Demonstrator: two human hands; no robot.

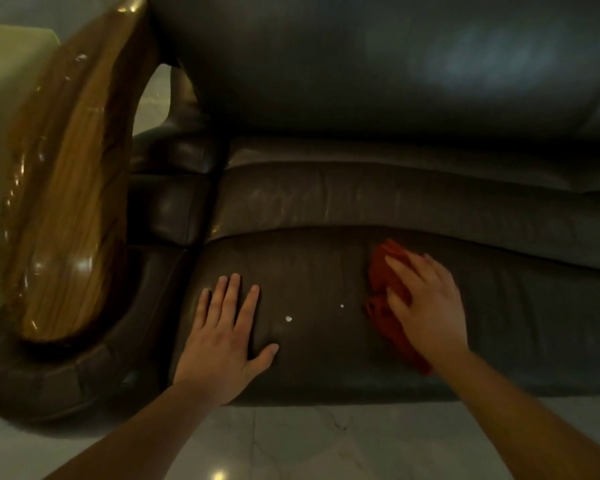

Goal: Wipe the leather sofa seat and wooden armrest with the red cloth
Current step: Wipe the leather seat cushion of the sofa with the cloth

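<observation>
The right hand (426,303) presses flat, fingers spread, on the soft, limp red cloth (385,282); left of it, the left hand (226,327) lies open, empty, on the sofa seat (312,271).

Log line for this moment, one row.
right hand: presses red cloth on seat | left hand: flat on seat | white specks: between hands | wooden armrest: untouched

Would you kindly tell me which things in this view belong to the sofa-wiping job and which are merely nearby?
Part of the job:
- red cloth, pressed under the right hand
- leather sofa seat, with the left hand flat on it
- white specks on the seat
- wooden armrest

Just nearby:
- sofa backrest
- pale tiled floor
</observation>
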